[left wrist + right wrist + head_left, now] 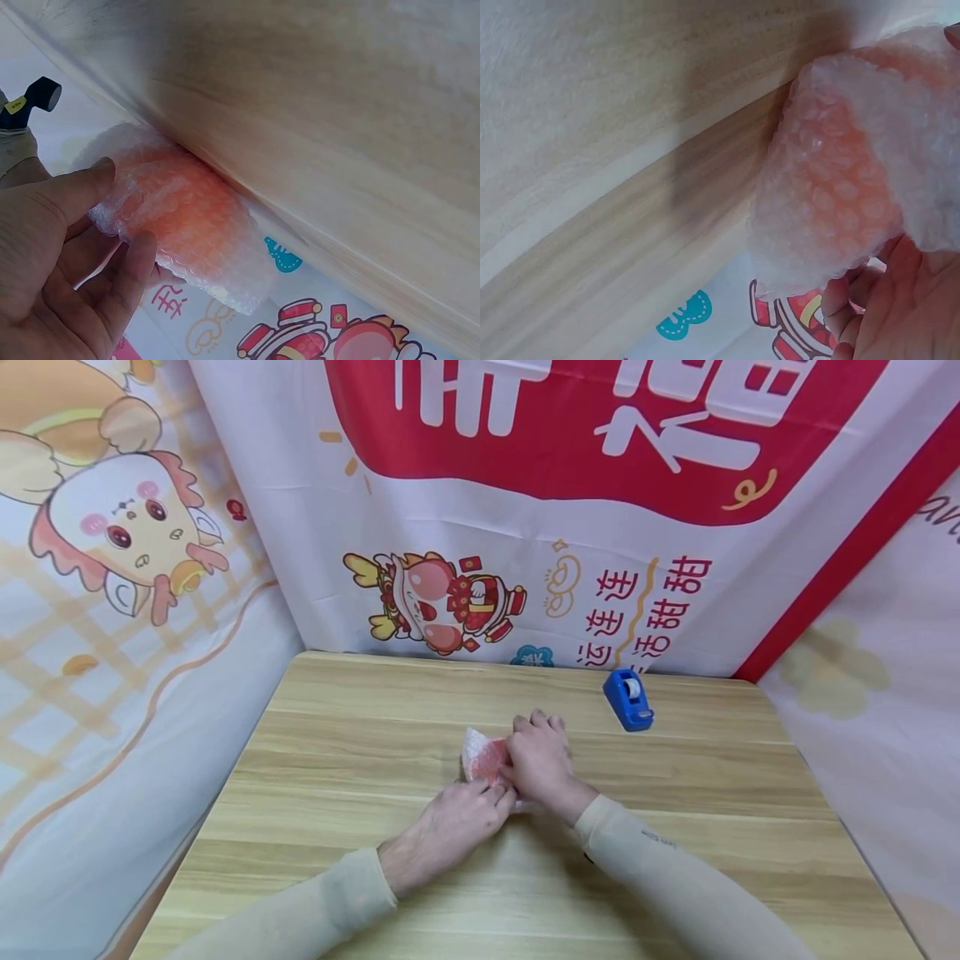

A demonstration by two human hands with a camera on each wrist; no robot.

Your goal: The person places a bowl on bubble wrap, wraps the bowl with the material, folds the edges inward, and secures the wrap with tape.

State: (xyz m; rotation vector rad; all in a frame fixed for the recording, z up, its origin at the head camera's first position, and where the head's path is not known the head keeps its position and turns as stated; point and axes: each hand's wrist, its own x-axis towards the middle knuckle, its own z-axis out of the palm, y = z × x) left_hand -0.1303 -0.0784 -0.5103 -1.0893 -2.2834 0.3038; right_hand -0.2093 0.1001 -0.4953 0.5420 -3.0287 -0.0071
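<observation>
An orange-red thing wrapped in clear bubble wrap [483, 758] lies on the wooden table, between both hands. The wrap hides what the thing is. From the near left, the left hand [467, 817] pinches the lower edge of the wrap; in the left wrist view its fingertips [142, 251] are at the wrap's border. On the other side the right hand [540, 760] covers the right part of the bundle and grips it. The right wrist view shows curled fingers [844, 307] under the wrap, a loose flap [922, 150] folding over the orange part.
A blue tape dispenser [628, 700] stands toward the back right of the table [337, 727]. Printed cloth [450, 510] hangs behind the table's back edge, with more cloth on the left and right sides.
</observation>
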